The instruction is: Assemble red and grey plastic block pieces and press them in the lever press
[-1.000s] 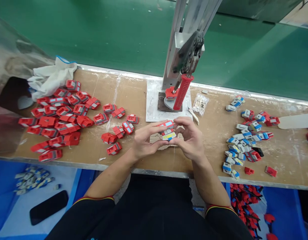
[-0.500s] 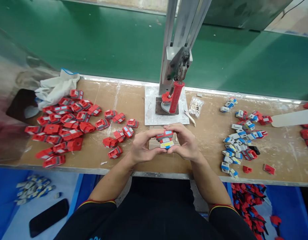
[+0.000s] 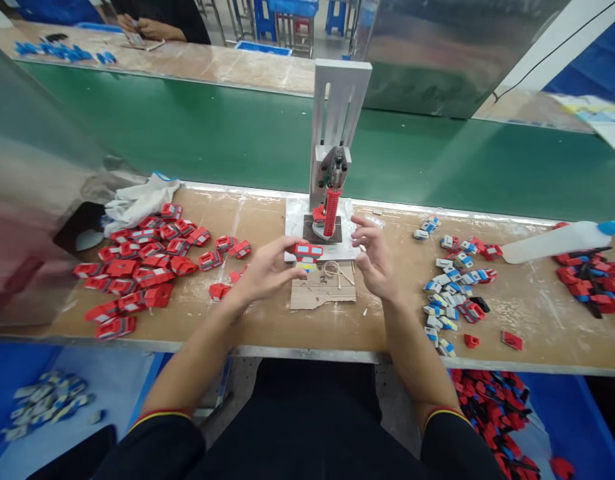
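Note:
My left hand (image 3: 264, 270) pinches a small red toy vehicle piece (image 3: 308, 251) between thumb and fingers, with a white, yellow and blue piece (image 3: 305, 266) below it. Whether the two are joined I cannot tell. To the right, my right hand (image 3: 376, 260) is raised with its fingers apart and nothing in it. Between the hands lies a scrap of cardboard (image 3: 312, 295) with a thin coil and small sticks on it. Just behind stands a hand press with a red handle (image 3: 332, 212), and a red piece (image 3: 318, 213) sits under it.
Many red vehicle pieces (image 3: 137, 263) lie at the left, near a white cloth (image 3: 142, 200). White-and-blue pieces (image 3: 447, 287) are heaped at the right beside a white bottle (image 3: 552, 241). Blue bins (image 3: 570, 413) stand below the front edge. Across the green belt (image 3: 212, 127), a person's hands (image 3: 150, 28) are at work.
My right hand has let go of the toy piece and moved right, its fingers spreading. My left hand has moved slightly left with the piece. The camera view has tilted up.

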{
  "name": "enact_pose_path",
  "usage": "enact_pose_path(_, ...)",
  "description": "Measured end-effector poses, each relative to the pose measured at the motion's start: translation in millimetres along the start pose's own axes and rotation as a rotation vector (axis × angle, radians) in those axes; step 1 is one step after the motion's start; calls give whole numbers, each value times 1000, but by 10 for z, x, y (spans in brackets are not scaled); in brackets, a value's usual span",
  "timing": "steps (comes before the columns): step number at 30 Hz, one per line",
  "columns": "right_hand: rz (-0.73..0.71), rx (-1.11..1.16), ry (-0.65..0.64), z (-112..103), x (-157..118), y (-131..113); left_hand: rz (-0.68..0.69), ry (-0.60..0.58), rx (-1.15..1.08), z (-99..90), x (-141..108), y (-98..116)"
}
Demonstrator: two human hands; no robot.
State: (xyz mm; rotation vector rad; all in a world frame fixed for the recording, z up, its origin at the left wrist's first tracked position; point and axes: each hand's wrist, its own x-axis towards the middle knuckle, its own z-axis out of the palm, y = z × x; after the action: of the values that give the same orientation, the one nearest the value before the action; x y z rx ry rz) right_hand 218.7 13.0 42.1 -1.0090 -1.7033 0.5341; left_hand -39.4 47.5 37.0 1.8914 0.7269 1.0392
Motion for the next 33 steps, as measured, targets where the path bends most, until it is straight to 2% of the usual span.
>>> enact_pose_path(2, 81, 114, -134, -24, 139, 68, 59, -134, 254, -219, 201, -15)
enact_pose_path(4, 128, 183, -298, -22, 270, 91, 124, -260, 415, -365, 442, -67)
enact_pose_path(7, 163, 244, -412, -38, 354, 50, 169, -424, 560, -430, 738, -187)
enact_pose_path(10, 113, 379, -443, -122, 319, -71, 165, -560, 603, -401, 848, -284)
enact_pose_path(12, 31, 530, -428, -208, 359, -211, 154, -585, 603, -381, 845, -299)
enact_pose_path(14, -34, 647, -381, -302, 551, -409, 139, -580, 609, -374, 831, -266)
enact_pose_path(18, -74, 667, -265, -475, 1316, -865, 98, -613, 674, -375, 851, -122)
enact_pose_path(21, -114, 547, -122, -582, 1715, -978, 81, -634, 718, -367, 876, -50)
enact_pose_path(23, -125, 409, -11, -630, 1689, -830, 87, -637, 731, -362, 878, -44)
enact_pose_path(25, -109, 281, 67, -642, 1457, -528, 96, -628, 737, -359, 873, -59)
enact_pose_path(27, -37, 179, 79, -592, 1145, -166, 108, -620, 737, -361, 868, -76)
enact_pose_path(30, 210, -18, -35, -355, 806, 273, 123, -627, 727, -367, 869, -79)
enact_pose_path(33, 294, -76, -180, -17, 756, 493, 103, -618, 715, -367, 873, -67)
